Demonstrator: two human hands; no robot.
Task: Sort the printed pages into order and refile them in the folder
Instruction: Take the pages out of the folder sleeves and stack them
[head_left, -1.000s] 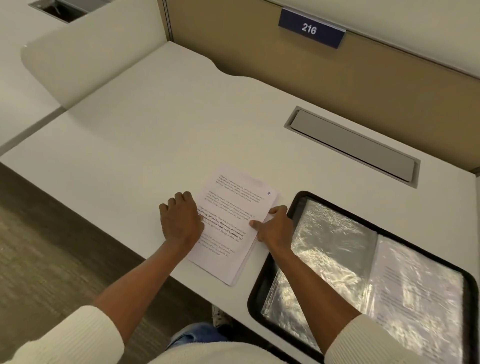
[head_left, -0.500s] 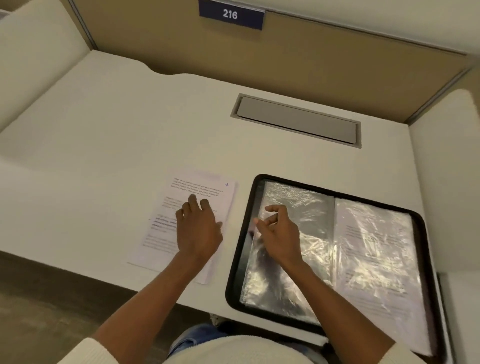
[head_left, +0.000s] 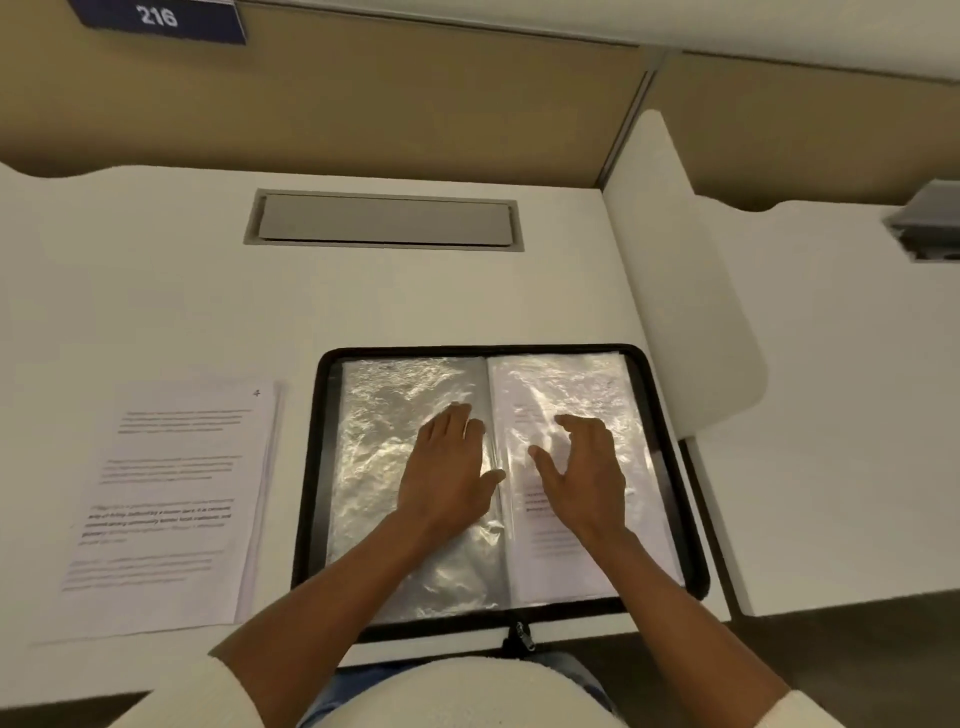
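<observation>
Left hand (head_left: 447, 467) has left the white printed-page stack (head_left: 171, 499) at nine o'clock; both hands, right (head_left: 584, 467) included, now rest open and empty on the black zip folder's (head_left: 311, 467) clear sleeves, likely flattening them for refiling.

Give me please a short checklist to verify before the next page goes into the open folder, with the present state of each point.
1. Folder lies open and flat on the desk: ok.
2. Left sleeve is empty and ready for a page: ok, no print shows through it.
3. Right sleeve already holds a printed page: ok.
4. Both hands are free: ok, left hand rests flat on the left sleeve and right hand hovers open over the right one.
5. Loose page stack is beside the folder: ok.
6. Stack is in correct order: cannot tell; the top sheet seems marked 4.
</observation>
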